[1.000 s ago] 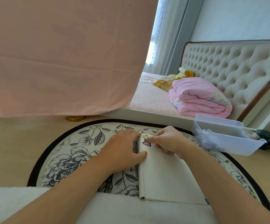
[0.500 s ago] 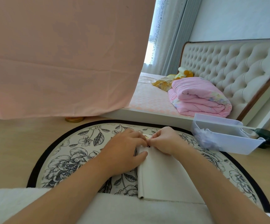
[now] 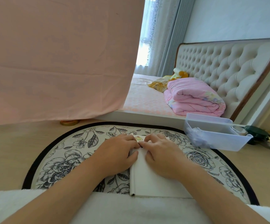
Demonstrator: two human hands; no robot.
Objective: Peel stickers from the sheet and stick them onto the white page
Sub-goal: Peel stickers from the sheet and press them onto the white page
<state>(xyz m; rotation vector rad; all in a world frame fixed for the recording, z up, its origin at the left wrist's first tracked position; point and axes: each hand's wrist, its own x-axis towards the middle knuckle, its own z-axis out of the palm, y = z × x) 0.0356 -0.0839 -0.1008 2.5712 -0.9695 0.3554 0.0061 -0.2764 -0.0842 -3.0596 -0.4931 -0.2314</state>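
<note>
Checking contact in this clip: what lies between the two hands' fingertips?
In the head view, a small dark-red sticker on the white page shows between left hand and right hand, whose fingertips nearly meet.

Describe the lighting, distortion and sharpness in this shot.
Head view: soft daylight, the window blown out white; head view: wide-angle bending tilts the headboard and curves the rug; head view: left hand and right hand are sharp, the sticker between their fingertips too small to read.

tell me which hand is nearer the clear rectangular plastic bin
Right. The right hand sits left of the clear rectangular plastic bin, apart from it; the left hand lies farther left.
</note>
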